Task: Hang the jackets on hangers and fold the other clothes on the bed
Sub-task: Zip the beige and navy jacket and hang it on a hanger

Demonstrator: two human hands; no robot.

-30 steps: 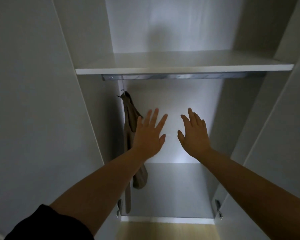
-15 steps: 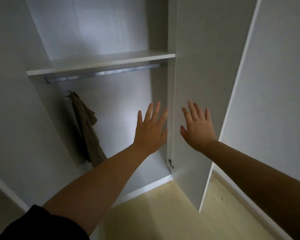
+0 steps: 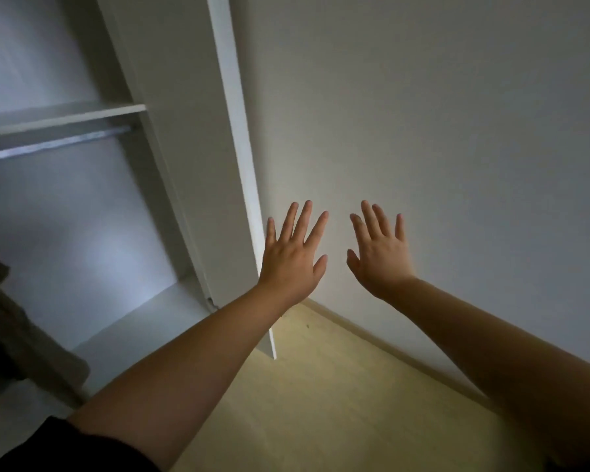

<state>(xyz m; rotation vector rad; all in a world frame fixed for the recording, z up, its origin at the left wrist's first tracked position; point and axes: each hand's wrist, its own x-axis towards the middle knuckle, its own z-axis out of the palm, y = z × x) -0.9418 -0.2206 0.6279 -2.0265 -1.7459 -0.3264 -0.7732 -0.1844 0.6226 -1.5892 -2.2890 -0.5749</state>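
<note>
Brown garment (image 3: pixel 4 321) hangs at the left edge inside the open wardrobe (image 3: pixel 82 233), lower than the metal rail (image 3: pixel 55 144) and white shelf (image 3: pixel 65 114). The left hand (image 3: pixel 292 264) and right hand (image 3: pixel 380 257) are raised side by side, fingers spread, holding nothing, well apart from it. The wardrobe door (image 3: pixel 191 165) stands between, before a white wall (image 3: pixel 457 131).

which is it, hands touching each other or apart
Apart. The head view shows a strip of bare wall between the left hand and the right hand; their thumbs do not meet.
</note>
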